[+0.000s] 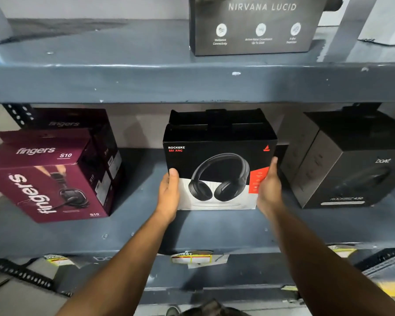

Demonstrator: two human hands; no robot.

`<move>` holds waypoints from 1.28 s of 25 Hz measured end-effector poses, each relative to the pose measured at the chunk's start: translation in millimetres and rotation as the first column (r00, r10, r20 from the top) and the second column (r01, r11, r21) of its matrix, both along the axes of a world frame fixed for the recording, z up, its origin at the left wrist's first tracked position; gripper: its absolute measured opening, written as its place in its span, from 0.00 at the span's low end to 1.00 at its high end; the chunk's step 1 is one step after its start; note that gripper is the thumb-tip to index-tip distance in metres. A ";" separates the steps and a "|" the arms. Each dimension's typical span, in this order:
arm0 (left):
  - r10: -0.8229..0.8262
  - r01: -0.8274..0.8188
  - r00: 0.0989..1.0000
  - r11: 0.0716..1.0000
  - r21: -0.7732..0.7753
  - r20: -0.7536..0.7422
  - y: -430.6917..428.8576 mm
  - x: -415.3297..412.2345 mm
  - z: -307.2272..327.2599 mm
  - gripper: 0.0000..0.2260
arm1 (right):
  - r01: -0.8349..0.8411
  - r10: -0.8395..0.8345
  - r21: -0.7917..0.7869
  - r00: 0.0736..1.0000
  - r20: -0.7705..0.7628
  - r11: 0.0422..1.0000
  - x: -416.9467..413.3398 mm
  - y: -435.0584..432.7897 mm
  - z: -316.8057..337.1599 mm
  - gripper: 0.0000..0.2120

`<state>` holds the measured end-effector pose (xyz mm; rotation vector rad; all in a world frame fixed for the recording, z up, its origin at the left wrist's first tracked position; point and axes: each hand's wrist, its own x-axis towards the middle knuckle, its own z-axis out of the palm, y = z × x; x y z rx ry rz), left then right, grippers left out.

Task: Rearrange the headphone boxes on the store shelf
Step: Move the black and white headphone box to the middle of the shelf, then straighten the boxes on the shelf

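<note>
Head view only: your left hand (169, 195) and right hand (268, 190) clamp the Rockerz box (217, 169) by its two sides, mid-shelf (192, 224), apparently resting on it. Maroon Fingers boxes (48, 179) sit well left, a black boAt box (351, 169) just right.

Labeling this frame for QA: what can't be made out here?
Head view only:
- Rockerz box: sides and back hidden; left hand and right hand cover its lower corners.
- Nirvana Lucid box: top cut off by the frame edge; its small icon text is blurred.
- Second fingers box: mostly hidden behind the front fingers box.
</note>
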<state>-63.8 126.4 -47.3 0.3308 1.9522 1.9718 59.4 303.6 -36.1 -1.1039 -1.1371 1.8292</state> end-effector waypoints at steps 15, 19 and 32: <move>-0.017 0.018 0.999 0.999 0.034 -0.031 -17.0 5.9 -9.5 0.29 | -0.079 0.072 0.176 0.996 0.047 0.981 11.4 3.5 -9.2 0.35; 0.189 -0.183 0.968 0.982 0.049 -0.166 -79.8 26.4 -27.1 0.31 | 0.178 -0.240 0.540 0.970 0.047 0.822 37.8 -41.2 -28.3 0.35; 0.421 -0.441 0.897 0.865 0.238 0.132 -287.5 -120.8 2.6 0.33 | -0.670 0.633 0.559 0.713 0.302 0.488 -99.1 -215.6 1.6 0.31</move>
